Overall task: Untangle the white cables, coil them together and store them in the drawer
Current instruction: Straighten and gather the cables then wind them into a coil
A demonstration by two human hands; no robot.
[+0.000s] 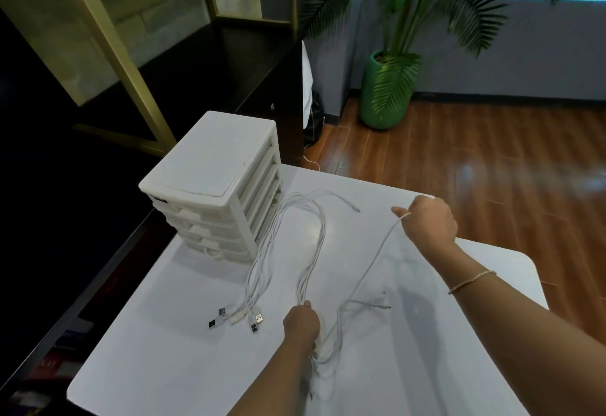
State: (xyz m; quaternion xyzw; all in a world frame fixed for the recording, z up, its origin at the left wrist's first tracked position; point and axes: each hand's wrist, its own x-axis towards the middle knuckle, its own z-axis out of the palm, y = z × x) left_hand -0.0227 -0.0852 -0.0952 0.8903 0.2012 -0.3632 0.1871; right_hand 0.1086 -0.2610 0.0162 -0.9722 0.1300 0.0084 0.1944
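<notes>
On the white bench [377, 383], the limp, light white cables [288, 235] will slide easily, so the left hand [301, 320] grips the bundle while the right hand [429, 222] pinches one strand taut.

Likely an office: desk drawer unit [210, 186], potted palm [387, 87].

Hands gripping white cables [314, 235], left [301, 320], right [429, 223], white table [196, 343]

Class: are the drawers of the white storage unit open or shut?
Shut: every drawer front of the white drawer unit sits flush; none is pulled out.
</notes>
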